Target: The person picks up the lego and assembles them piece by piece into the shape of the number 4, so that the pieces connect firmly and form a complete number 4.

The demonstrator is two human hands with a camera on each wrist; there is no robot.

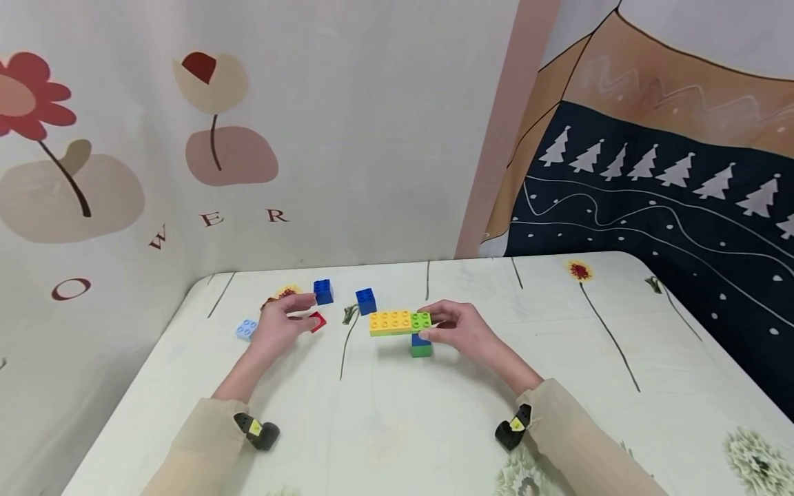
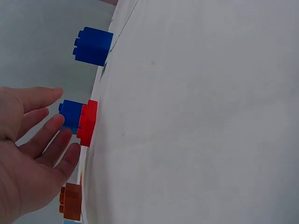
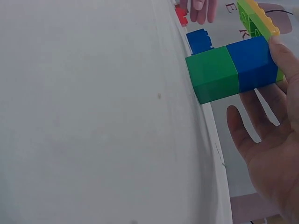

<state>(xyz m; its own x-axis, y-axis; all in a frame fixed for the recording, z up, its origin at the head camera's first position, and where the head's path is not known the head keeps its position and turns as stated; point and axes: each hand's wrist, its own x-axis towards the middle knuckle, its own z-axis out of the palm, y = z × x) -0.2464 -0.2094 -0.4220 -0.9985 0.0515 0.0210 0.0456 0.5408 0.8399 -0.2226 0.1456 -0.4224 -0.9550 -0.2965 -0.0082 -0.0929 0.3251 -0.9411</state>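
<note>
My right hand [image 1: 462, 332] grips the top end of a stack of toy building bricks. In the right wrist view, its thumb lies against the stack's blue brick [image 3: 254, 63], which sits on a dark green brick [image 3: 212, 74]. Lime pieces [image 1: 421, 319] cap the stack, and a long yellow brick [image 1: 390, 321] juts out leftward. The left hand [image 1: 279, 329] hovers beside a flat red brick [image 1: 318, 321], fingers loosely bent and spread. Nothing lies in its grasp in the left wrist view, where its fingertips are close to the red brick [image 2: 88, 123].
Two blue bricks [image 1: 323, 291] [image 1: 366, 301] stand farther back on the table. A light blue brick [image 1: 247, 329] lies left of the left hand, near an orange brick [image 2: 72, 201]. The flower-print cloth [image 1: 384, 420] meets a curtain [image 1: 372, 138] behind.
</note>
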